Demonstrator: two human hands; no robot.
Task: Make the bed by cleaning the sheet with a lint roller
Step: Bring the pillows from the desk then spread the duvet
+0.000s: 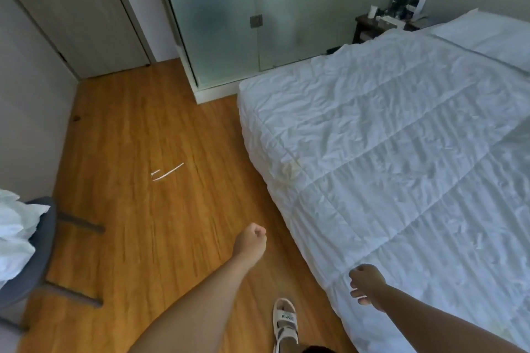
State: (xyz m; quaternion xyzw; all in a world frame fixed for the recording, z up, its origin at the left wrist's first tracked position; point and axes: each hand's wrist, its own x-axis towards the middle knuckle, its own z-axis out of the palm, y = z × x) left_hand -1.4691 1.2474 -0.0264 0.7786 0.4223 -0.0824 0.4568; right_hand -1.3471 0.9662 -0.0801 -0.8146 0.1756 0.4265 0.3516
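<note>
Standing beside the bed (401, 152), a person is holding both arms out over the wooden floor (137, 129). The left hand (251, 242) is curling into a closed fist and gripping nothing, hovering above the floor just off the mattress edge. The right hand (365, 284) is hanging at the near corner of the bed with its fingers loosely bent, holding nothing. A wrinkled white quilted sheet (415, 195) is covering the bed, with a yellowish stain (291, 170) showing near its left edge. A white pillow (493, 34) is lying at the far end. A thin white strip (167, 172) is lying on the floor. A sandalled foot (284, 321) is resting between the arms.
</note>
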